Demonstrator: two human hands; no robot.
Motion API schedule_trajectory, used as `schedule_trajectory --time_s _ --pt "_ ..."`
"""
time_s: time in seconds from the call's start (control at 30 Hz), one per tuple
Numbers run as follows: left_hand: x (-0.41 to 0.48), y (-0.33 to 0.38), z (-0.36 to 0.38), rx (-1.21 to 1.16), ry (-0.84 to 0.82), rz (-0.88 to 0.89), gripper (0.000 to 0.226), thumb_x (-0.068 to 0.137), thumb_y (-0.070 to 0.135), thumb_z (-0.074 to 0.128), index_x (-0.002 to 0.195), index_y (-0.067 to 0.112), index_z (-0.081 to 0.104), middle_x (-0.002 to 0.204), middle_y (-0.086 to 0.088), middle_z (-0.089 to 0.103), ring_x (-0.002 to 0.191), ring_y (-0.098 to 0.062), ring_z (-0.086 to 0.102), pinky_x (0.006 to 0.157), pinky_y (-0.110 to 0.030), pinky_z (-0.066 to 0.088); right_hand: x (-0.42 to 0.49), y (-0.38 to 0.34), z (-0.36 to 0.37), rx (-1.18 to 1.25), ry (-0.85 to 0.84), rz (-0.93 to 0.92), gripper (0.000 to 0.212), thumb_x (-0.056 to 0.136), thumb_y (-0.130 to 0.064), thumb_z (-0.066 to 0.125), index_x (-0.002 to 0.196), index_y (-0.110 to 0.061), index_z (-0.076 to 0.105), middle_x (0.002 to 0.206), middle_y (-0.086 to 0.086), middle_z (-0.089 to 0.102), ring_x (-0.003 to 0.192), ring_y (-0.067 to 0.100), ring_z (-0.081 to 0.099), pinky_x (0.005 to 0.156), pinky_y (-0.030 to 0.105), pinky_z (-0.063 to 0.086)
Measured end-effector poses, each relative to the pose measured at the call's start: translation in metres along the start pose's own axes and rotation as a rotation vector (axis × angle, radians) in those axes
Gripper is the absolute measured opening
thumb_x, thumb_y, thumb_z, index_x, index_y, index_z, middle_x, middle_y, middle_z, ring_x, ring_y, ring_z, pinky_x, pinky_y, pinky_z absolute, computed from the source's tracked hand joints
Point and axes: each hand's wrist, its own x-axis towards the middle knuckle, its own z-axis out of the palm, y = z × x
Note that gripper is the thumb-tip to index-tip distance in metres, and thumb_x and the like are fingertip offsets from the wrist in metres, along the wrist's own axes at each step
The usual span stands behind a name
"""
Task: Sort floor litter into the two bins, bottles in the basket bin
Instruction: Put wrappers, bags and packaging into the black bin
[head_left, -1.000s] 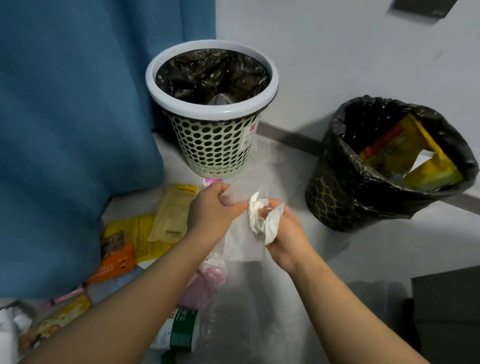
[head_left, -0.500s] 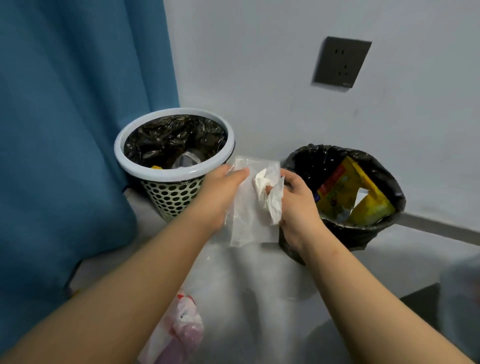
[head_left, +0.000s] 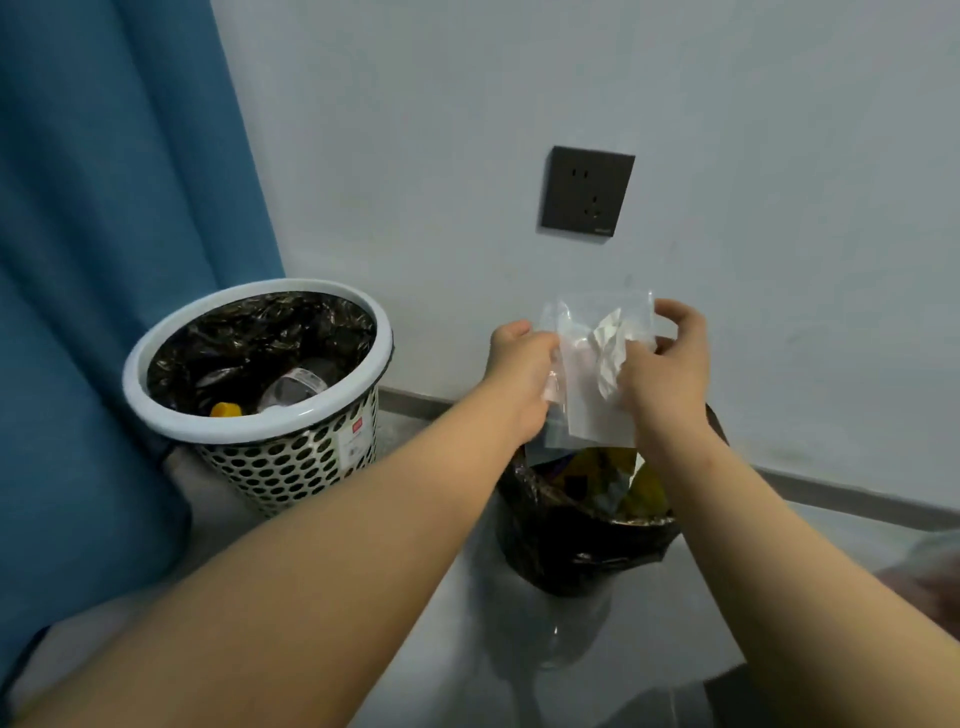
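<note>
As we reached over the black bin (head_left: 582, 551) | left hand (head_left: 519, 374) pinched the clear bag (head_left: 587, 415), right hand (head_left: 667, 374) clutched crumpled tissue (head_left: 609, 353) | bottles (head_left: 293, 387) lay in basket bin (head_left: 249, 430) | drop pending

Shows two bare forearms and two bare hands, uncovered all the way to the picture's edge. Has the left forearm entering from 7 o'clock, broad at the edge and tapering to a narrow wrist behind the left hand (head_left: 521, 374), just right of centre. Has the right forearm entering from 4 o'clock, tapering the same way to the right hand (head_left: 670, 379). Bears one faint small mark just below the right wrist.
</note>
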Motion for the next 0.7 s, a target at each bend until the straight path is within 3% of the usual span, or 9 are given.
schedule_trajectory --time_s 0.07,0.13,0.2,0.27,0.37,0.43,0.53,0.7 --pt "0.008 -0.017 0.005 0.148 0.028 -0.003 0.048 0.089 0.005 0.046 0.134 0.021 0.037 0.111 -0.006 0.055 0.108 -0.03 0.057 0.093 -0.045 0.05 0.001 0.021 -0.002 -0.083 0.03 -0.021 0.042 0.088 -0.006 0.046 0.126 -0.025 0.04 0.092 -0.003 0.054 0.08 0.014 0.056 0.067 0.021 0.043" --pt "0.011 -0.028 0.008 0.384 0.032 0.049 0.039 0.091 0.005 0.04 0.126 0.021 0.045 0.1 -0.001 0.054 0.094 -0.026 0.059 0.077 -0.037 0.053 0.002 0.043 -0.005 -0.161 0.025 -0.044 0.039 0.086 -0.004 0.047 0.122 -0.019 0.042 0.101 0.001 0.056 0.084 0.015 0.055 0.069 0.021 0.04" --pt "0.009 -0.031 0.008 0.679 -0.01 0.117 0.035 0.091 0.003 0.035 0.113 0.022 0.053 0.108 -0.003 0.056 0.086 -0.025 0.055 0.068 -0.032 0.044 0.004 0.06 -0.007 -0.277 -0.022 -0.038 0.032 0.086 -0.003 0.048 0.116 -0.013 0.044 0.102 0.003 0.055 0.087 0.018 0.055 0.069 0.023 0.038" --pt "0.009 -0.036 0.005 1.013 -0.041 0.182 0.036 0.091 0.003 0.036 0.119 0.012 0.056 0.114 -0.007 0.056 0.097 -0.026 0.055 0.08 -0.032 0.045 0.005 0.072 -0.007 -0.434 -0.108 -0.01 0.031 0.087 -0.001 0.047 0.116 -0.01 0.048 0.099 0.003 0.057 0.082 0.016 0.055 0.062 0.021 0.039" --pt "0.012 -0.043 -0.002 1.421 -0.048 0.289 0.034 0.092 0.012 0.04 0.121 0.011 0.057 0.124 -0.01 0.057 0.117 -0.029 0.047 0.099 -0.039 0.042 0.004 0.084 -0.004 -0.699 -0.237 0.008 0.038 0.088 -0.003 0.044 0.124 -0.011 0.053 0.12 0.01 0.059 0.105 0.024 0.057 0.083 0.03 0.046" --pt "0.014 -0.046 -0.006 1.626 -0.072 0.316 0.032 0.093 0.018 0.041 0.121 0.017 0.057 0.124 -0.008 0.057 0.123 -0.028 0.039 0.101 -0.039 0.033 0.004 0.088 -0.002 -0.885 -0.311 -0.024 0.035 0.089 -0.007 0.043 0.12 -0.012 0.057 0.123 0.01 0.059 0.11 0.029 0.056 0.089 0.036 0.046" --pt "0.011 -0.05 -0.014 1.712 -0.089 0.371 0.034 0.091 0.014 0.042 0.12 0.021 0.058 0.125 -0.006 0.057 0.124 -0.027 0.036 0.099 -0.037 0.03 0.002 0.086 0.001 -1.058 -0.388 -0.049 0.03 0.089 -0.016 0.045 0.115 -0.017 0.06 0.12 0.009 0.06 0.113 0.031 0.051 0.088 0.039 0.044" --pt "-0.006 -0.035 -0.041 1.615 -0.105 0.518 0.032 0.093 0.02 0.042 0.121 0.023 0.056 0.124 -0.005 0.057 0.12 -0.029 0.043 0.097 -0.037 0.035 -0.02 0.065 0.017 -0.893 -0.348 -0.235 0.03 0.084 -0.02 0.051 0.112 -0.022 0.062 0.119 0.002 0.06 0.113 0.027 0.05 0.087 0.039 0.044"
